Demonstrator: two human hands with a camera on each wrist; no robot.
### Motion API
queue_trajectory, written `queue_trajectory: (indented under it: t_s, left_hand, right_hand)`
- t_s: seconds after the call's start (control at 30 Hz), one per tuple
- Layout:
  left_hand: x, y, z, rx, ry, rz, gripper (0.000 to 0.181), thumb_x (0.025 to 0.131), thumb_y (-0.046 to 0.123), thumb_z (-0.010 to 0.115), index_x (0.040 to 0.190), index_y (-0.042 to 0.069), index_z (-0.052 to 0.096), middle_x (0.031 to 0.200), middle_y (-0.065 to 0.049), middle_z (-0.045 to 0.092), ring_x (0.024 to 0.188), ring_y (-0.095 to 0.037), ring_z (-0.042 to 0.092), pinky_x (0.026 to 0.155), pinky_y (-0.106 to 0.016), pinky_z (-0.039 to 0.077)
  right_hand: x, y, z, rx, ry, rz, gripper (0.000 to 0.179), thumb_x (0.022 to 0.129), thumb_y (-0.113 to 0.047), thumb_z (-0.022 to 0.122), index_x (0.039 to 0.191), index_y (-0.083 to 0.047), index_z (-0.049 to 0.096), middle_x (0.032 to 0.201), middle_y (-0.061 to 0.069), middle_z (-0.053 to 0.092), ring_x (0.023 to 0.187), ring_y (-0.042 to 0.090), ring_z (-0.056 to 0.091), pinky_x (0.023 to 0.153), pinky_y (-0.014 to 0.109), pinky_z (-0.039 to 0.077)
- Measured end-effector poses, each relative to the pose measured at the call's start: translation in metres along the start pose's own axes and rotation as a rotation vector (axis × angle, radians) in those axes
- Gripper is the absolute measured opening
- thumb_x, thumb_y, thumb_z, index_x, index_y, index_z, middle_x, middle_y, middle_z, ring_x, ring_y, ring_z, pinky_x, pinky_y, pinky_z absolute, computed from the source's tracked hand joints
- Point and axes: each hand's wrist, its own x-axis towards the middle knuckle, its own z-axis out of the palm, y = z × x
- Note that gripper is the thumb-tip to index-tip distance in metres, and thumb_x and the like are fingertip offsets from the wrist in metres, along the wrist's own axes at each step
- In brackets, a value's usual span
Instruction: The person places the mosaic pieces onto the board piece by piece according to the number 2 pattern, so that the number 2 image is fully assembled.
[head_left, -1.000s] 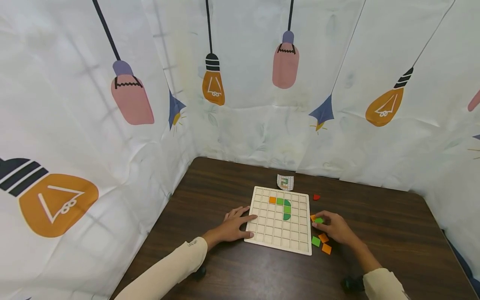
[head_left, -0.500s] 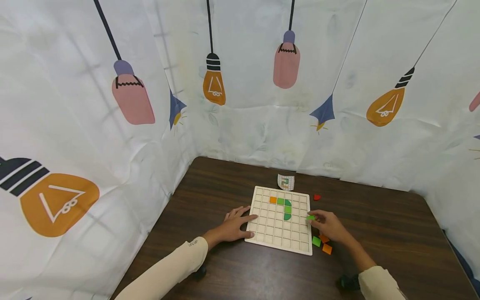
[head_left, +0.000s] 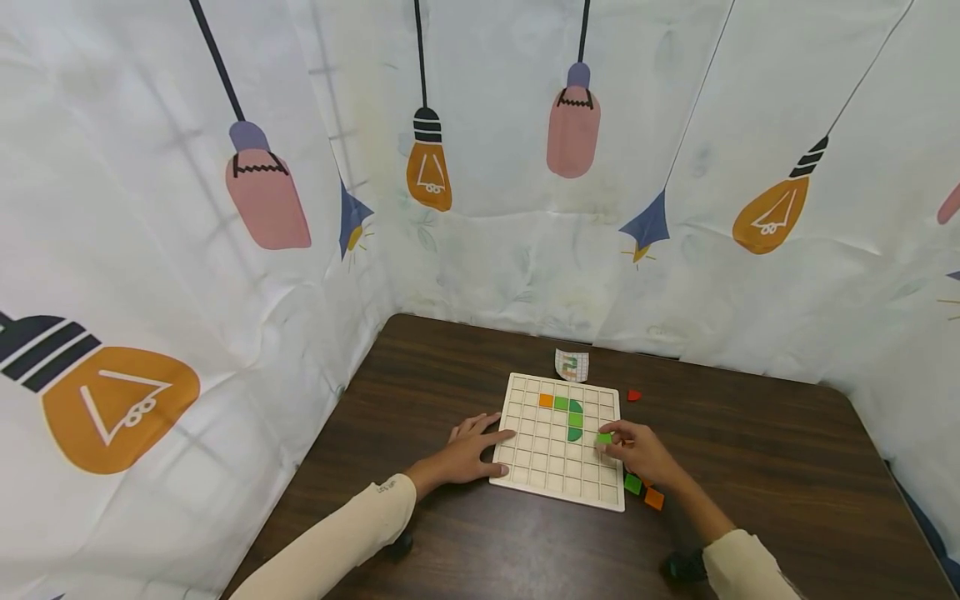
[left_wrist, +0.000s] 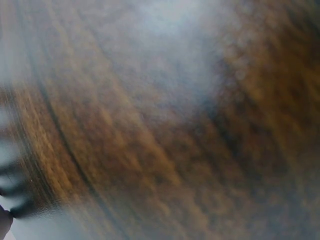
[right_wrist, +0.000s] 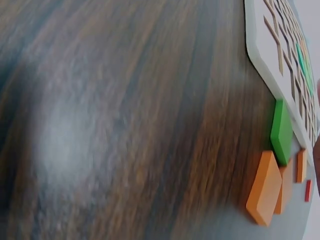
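Note:
A pale grid board (head_left: 536, 467) lies on the dark wood table. Set in its squares are an orange square tile (head_left: 546, 400), light green square tiles (head_left: 575, 420) and darker green rounded tiles (head_left: 574, 434). My left hand (head_left: 467, 452) rests at the board's left edge, fingers spread, thumb on the near corner. Over the right columns of the board, my right hand (head_left: 637, 450) pinches a green square tile (head_left: 604, 438) between thumb and fingertips. The left wrist view shows mostly blurred wood.
Beside the board's right edge lie a loose green tile (right_wrist: 282, 132) and orange tiles (right_wrist: 265, 187), partly under my right hand in the head view. A red tile (head_left: 633, 395) lies farther back. A small printed grid card (head_left: 572, 365) stands behind the board.
My right hand has lifted the green tile from the loose pieces at the right and carried it left over the board. My left hand has stayed in place.

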Motion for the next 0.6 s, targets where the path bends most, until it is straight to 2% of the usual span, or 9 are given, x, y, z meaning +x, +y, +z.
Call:
queue_trajectory:
  t_s: [0.13,0.27,0.47,0.6]
  left_hand:
    - [0.001,-0.001,0.000,0.005,0.000,-0.001,0.067,0.094,0.052,0.065,0.153,0.029,0.045,0.167,-0.009,0.022,0.151,-0.039,0.017,0.108,-0.066,0.022]
    - [0.001,0.000,0.000,0.003,0.003,-0.005,0.066,0.094,0.052,0.065,0.153,0.029,0.045,0.166,-0.008,0.023,0.151,-0.039,0.017,0.108,-0.065,0.022]
    - [0.001,0.000,0.001,0.010,0.007,-0.007,0.066,0.093,0.051,0.066,0.152,0.029,0.047,0.166,-0.009,0.025,0.151,-0.039,0.018,0.108,-0.065,0.022]
    - [0.002,0.000,0.000,0.006,0.009,-0.004,0.066,0.093,0.051,0.066,0.152,0.029,0.047,0.166,-0.009,0.024,0.151,-0.040,0.018,0.108,-0.065,0.022]
  right_hand:
    - [0.002,-0.005,0.006,0.024,0.011,0.004,0.033,0.096,-0.021,0.069,0.124,-0.002,0.067,0.093,0.009,0.062,0.048,0.008,0.047,0.046,0.028,0.044]
    - [0.005,-0.008,0.010,0.063,-0.011,0.023,0.034,0.097,-0.022,0.069,0.126,-0.004,0.066,0.097,0.011,0.063,0.051,0.010,0.048,0.047,0.029,0.044]
    - [0.011,-0.011,0.016,0.079,-0.009,0.026,0.034,0.095,-0.021,0.071,0.123,-0.004,0.066,0.095,0.010,0.065,0.072,0.015,0.058,0.056,0.029,0.047]
    - [0.013,-0.015,0.020,0.108,-0.007,0.018,0.033,0.094,-0.018,0.071,0.122,-0.002,0.064,0.092,0.011,0.065,0.062,0.012,0.055,0.052,0.028,0.046]
